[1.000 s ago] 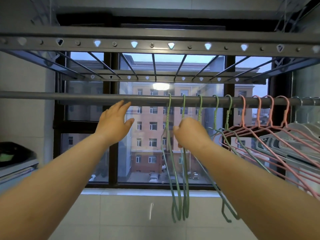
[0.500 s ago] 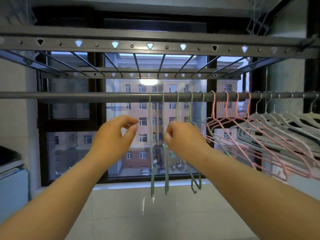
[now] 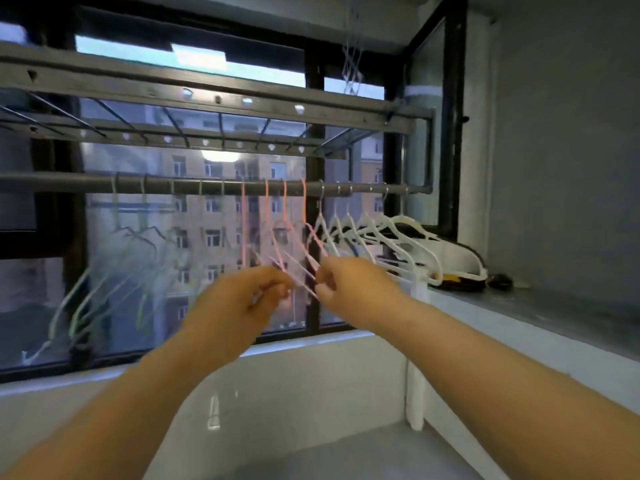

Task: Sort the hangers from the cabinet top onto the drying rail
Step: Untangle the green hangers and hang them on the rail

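Seemingly left hand (image 3: 242,301) and right hand (image 3: 353,285) each pinch the lower arms of the pink hangers (image 3: 284,211), likely to bunch them by colour along the drying rail (image 3: 173,184)

Packed along the drying rail (image 3: 69,183) from mid-span to the right end: green hangers (image 3: 115,199), pink hangers (image 3: 284,216), white hangers (image 3: 391,233), hooks close together. Bare only along the rail's left stretch. Capped above by the rack frame (image 3: 207,88) — just a slim gap between. Backed by the window (image 3: 207,258). Open below the hanger arms. Hemmed at right by the cabinet top (image 3: 554,317) and its dark clutter (image 3: 498,282).
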`<state>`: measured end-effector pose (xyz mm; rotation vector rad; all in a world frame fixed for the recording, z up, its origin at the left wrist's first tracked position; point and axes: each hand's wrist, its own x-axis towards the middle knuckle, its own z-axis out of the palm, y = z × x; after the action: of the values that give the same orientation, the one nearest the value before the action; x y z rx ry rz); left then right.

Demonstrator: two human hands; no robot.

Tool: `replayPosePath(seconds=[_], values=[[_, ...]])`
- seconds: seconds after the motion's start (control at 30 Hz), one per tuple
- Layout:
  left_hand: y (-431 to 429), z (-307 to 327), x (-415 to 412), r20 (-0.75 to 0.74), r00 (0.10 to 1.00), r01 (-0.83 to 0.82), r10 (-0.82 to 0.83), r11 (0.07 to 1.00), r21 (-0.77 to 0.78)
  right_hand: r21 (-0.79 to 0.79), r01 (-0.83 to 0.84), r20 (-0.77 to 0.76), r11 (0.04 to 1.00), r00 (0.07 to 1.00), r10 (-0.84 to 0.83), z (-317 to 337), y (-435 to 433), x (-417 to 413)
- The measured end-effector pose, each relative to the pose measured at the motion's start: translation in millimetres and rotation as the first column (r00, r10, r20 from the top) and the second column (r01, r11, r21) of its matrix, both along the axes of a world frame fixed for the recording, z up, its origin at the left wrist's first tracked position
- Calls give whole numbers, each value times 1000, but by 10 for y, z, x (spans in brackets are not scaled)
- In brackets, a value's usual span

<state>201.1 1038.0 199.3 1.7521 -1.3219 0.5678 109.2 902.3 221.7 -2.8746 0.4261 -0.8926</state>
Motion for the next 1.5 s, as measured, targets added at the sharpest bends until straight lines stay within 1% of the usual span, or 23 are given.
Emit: replayPosePath(seconds=[0.07,0.17,0.23,0.33,0.4,0.5,0.57,0.7,0.83,0.93,1.1,1.17,1.23,1.37,1.43,1.5], values=[[-437,-214,-345,-16,993,116,-115,993,21,4,78,-12,997,997,-78,-146,-379,-480],[-1081,-590,-855,-116,954,287,-276,954,84,44,225,-92,973,971,-220,-424,-940,-1198],[-1502,-827,-1134,-176,931,348,-320,925,155,90,312,-149,946,943,-297,-624,-1276,-1638],[-2141,-1137,-1462,-250,895,430,-370,866,256,185,431,-194,883,897,-397,-926,-1742,-2225],[-2535,-1327,-1625,-332,859,486,-389,824,290,258,510,-213,821,859,-466,-1130,-2033,-2546],[-3114,-1563,-1784,-403,823,537,-400,780,322,337,615,-260,713,788,-558,-1443,-2455,-2926],[-3516,-1694,-1846,-437,806,555,-400,768,320,360,670,-298,649,742,-600,-1634,-2746,-3116],[-4407,-1934,-1952,-450,797,569,-404,752,333,362,759,-378,542,650,-659,-1878,-3395,-3350],[-5405,-2129,-1949,-447,795,575,-410,746,337,308,816,-420,489,578,-700,-1998,-4285,-3325],[-6201,-2205,-1902,-482,775,585,-409,754,299,327,840,-431,434,541,-722,-2114,-5044,-3203],[-7367,-2232,-1950,-419,795,588,-439,728,353,390,855,-466,343,504,-727,-2405,-6070,-3134],[-7749,-2285,-2009,-408,802,585,-437,712,388,386,868,-461,311,474,-750,-2471,-6442,-3198],[-8093,-2333,-2076,-383,816,573,-433,696,433,372,888,-435,271,425,-794,-2496,-6831,-3278],[-8753,-2391,-2196,-379,827,559,-415,676,480,286,932,-401,223,328,-855,-2502,-7613,-3439],[-9043,-2414,-2252,-378,839,539,-392,693,479,259,941,-383,218,308,-871,-2521,-7952,-3532],[-9349,-2432,-2300,-320,857,514,-403,701,494,258,943,-371,210,298,-879,-2549,-8254,-3611]])
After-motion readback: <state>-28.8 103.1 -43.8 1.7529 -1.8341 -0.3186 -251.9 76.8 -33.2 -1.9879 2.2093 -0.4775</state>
